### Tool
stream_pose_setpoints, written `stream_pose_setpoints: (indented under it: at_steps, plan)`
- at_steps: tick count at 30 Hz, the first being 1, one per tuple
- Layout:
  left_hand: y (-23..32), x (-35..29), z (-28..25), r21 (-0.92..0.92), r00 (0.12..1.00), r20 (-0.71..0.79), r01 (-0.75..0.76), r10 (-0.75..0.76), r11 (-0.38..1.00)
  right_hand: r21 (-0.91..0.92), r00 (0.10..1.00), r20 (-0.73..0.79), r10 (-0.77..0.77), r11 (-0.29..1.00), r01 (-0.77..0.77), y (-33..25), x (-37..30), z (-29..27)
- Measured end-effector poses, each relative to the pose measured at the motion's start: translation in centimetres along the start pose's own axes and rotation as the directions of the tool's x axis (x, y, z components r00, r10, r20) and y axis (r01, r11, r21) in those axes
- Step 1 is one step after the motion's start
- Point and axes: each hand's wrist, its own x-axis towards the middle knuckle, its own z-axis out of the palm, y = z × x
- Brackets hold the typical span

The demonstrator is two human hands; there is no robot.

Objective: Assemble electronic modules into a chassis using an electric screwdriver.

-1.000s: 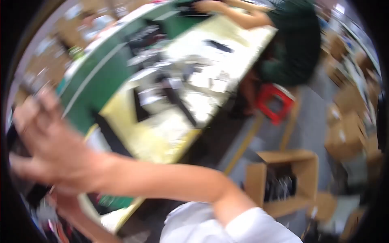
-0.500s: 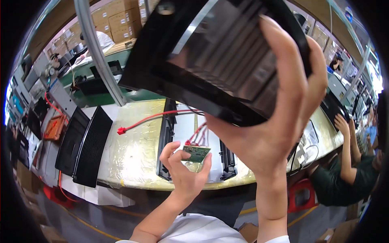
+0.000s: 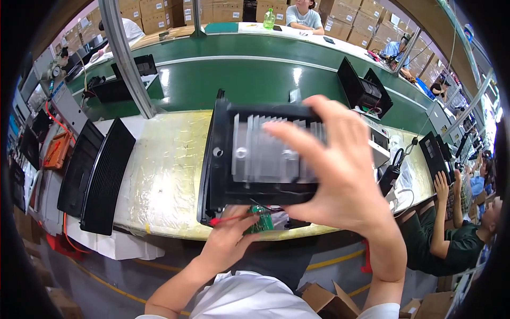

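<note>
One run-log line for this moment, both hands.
left hand: holds green rectangular circuit board | right hand: grips black rectangular housing with grey metal fins | near: yellowish film-covered bench

Beyond the right grip (image 3: 345, 173): wide green belt (image 3: 228, 85); past it, green bottle (image 3: 269, 20) upright, person in pale shirt (image 3: 303, 20), stacked boxes (image 3: 227, 13) behind. Well left of grip: metal post (image 3: 126, 58), orange tray (image 3: 57, 151). Right of grip: co-worker in dark green (image 3: 461, 251). Nearer the body than grip: open carton (image 3: 319, 297), floor (image 3: 130, 276) with yellow lines.
</note>
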Motion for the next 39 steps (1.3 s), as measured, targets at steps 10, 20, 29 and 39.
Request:
stream_pose_setpoints:
  at_steps: [10, 20, 29, 39]
  plan:
    - [-1.4, 1.6, 3.8, -0.056, 0.94, 0.285, 0.213, -0.189, 0.975, -0.344, 0.954, 0.297, -0.037, 0.928, 0.143, 0.9, -1.6, 9.5]
    - [-0.1, 1.8, 5.9, -0.075, 0.928, 0.342, 0.185, -0.149, 0.98, -0.038, 0.97, 0.239, -0.045, 0.998, 0.055, 4.2, -4.1, 10.8]
    - [3.1, 1.5, 6.7, 0.001, 0.947, 0.268, 0.183, -0.177, 0.983, 0.468, 0.261, -0.574, 0.776, 0.573, -0.673, 9.7, -28.7, 1.9]
    - [2.8, 1.6, 6.5, -0.025, 0.937, 0.307, 0.182, -0.165, 0.983, 0.843, 0.272, -0.118, 0.955, 0.241, -0.481, 8.9, -31.7, 4.3]
